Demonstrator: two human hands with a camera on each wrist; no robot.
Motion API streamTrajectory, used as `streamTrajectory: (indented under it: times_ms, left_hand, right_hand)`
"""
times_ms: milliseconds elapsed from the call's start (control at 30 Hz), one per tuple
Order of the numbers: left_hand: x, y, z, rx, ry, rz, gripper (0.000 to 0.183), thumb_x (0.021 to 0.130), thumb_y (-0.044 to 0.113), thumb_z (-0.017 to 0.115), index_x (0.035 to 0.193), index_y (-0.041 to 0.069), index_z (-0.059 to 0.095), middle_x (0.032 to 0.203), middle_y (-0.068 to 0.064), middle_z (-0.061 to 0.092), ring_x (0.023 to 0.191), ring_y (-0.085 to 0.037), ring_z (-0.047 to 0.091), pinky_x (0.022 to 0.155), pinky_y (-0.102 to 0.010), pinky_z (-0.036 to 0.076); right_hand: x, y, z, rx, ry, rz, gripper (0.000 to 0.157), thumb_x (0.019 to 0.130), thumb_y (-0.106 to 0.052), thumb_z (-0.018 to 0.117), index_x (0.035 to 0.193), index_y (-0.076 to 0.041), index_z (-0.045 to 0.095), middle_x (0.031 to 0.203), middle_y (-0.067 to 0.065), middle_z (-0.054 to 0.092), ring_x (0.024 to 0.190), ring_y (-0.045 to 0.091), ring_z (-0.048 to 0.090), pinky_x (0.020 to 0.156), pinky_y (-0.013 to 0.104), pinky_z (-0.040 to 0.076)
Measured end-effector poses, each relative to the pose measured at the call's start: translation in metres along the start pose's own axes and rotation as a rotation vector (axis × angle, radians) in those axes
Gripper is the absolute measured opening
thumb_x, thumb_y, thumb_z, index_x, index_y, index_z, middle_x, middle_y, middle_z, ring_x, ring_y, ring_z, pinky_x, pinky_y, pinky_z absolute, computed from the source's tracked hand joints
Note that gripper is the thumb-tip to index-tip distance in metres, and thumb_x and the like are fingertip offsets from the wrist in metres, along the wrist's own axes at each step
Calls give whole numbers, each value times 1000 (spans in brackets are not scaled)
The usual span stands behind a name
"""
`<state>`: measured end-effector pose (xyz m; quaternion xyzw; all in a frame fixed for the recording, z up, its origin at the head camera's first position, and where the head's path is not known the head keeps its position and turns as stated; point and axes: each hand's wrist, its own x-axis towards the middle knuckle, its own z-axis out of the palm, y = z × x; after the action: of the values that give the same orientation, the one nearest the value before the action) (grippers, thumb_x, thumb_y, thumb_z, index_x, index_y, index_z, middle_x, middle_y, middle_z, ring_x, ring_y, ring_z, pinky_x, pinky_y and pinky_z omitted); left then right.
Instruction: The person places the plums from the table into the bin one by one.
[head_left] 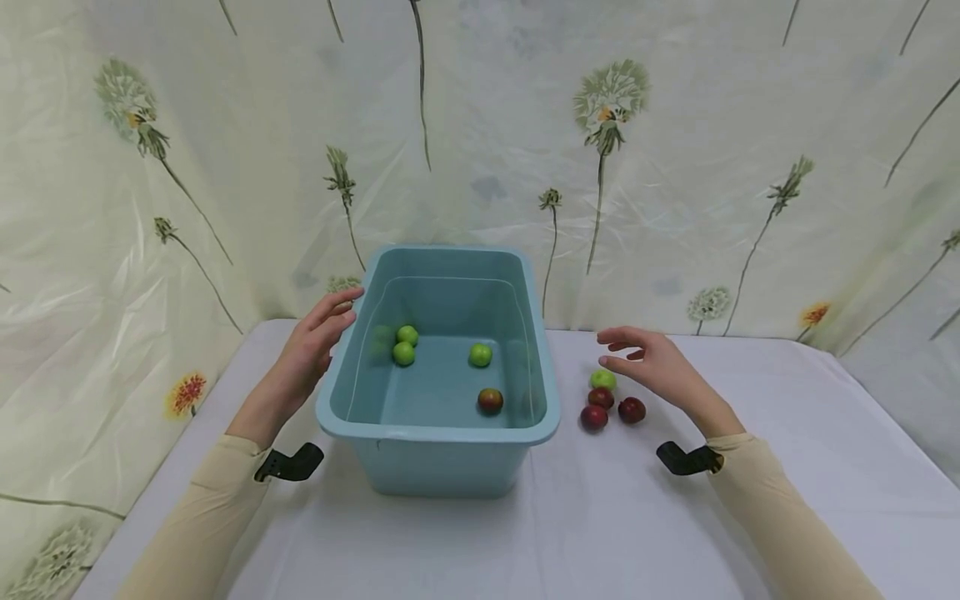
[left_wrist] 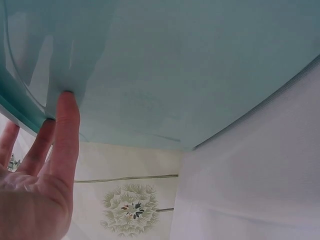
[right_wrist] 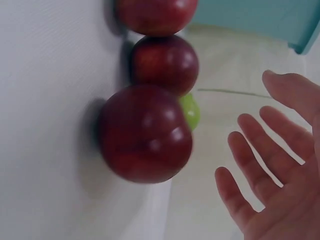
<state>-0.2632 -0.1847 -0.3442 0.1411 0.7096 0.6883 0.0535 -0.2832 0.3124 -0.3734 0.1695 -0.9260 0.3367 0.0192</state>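
While the left hand [head_left: 309,346] touches the tub [head_left: 442,468], the right hand [head_left: 658,367] hangs near a green fruit [head_left: 602,379]

Where the left sleeve [head_left: 210,508] and right sleeve [head_left: 780,517] come in, a black mount [head_left: 292,465] juts from the left cuff and a second black mount [head_left: 684,460] from the right. White cloth [head_left: 600,533] spreads beneath. Upright on it stands the tub, its right wall between the fruit inside and the fruit outside.

To the right of that wall, a bright red fruit [head_left: 594,417] lies nearest, with a dark red fruit [head_left: 632,409] just to its right, a third red fruit [head_left: 601,398] behind, and the green fruit farthest back. Above this cluster's far end, the right hand is apart from the fruit, fingers spread and lightly bent.

Inside, a reddish-brown fruit [head_left: 491,401] sits front right; behind it lie a lone green fruit [head_left: 481,355] and, farther left, a front green fruit [head_left: 403,353] and a rear green fruit [head_left: 407,335]. The left hand's fingers are extended and apart, one tip against the outer left wall.

Farthest off hangs a dandelion-print backdrop [head_left: 480,108].
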Motion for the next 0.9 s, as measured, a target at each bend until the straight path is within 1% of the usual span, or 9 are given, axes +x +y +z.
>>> streamTrajectory:
  times_ms: [167,233,433,633,900]
  left_hand:
    - [0,0,0,1,3,0,52,102,42,48,149,25,38,146,-8,37,134,-30,38,103,-59,32]
    - [0,0,0,0,4,3,51,102,41,48,149,25,38,146,-8,37,135,-31,37,104,-60,31]
    - [0,-1,1,0,7,3,51,102,41,48,149,25,38,146,-8,37,134,-31,38,103,-60,32]
    - [0,-2,1,-1,10,3,51,102,41,47,149,25,38,146,-8,38,133,-31,39,102,-59,34]
    - [0,-1,1,11,13,4,51,102,42,46,150,25,38,146,-8,40,130,-30,43,99,-53,38]
  right_hand:
    - [-2,13,3,-1,-39,7,41,94,-27,69,129,-6,61,127,16,62,114,32,57,94,51,47]
    - [-4,18,3,9,-60,1,40,94,-23,69,128,-4,61,126,17,62,113,32,58,93,51,47]
    - [-8,30,5,42,-111,-1,38,93,-20,69,127,-2,62,123,13,64,111,30,60,92,48,47]
    - [-9,32,8,88,-155,21,41,93,-19,69,129,-1,60,124,14,63,114,33,59,92,51,47]
    - [-8,34,12,55,-170,31,40,93,-15,66,130,-2,59,122,15,63,111,35,59,90,49,50]
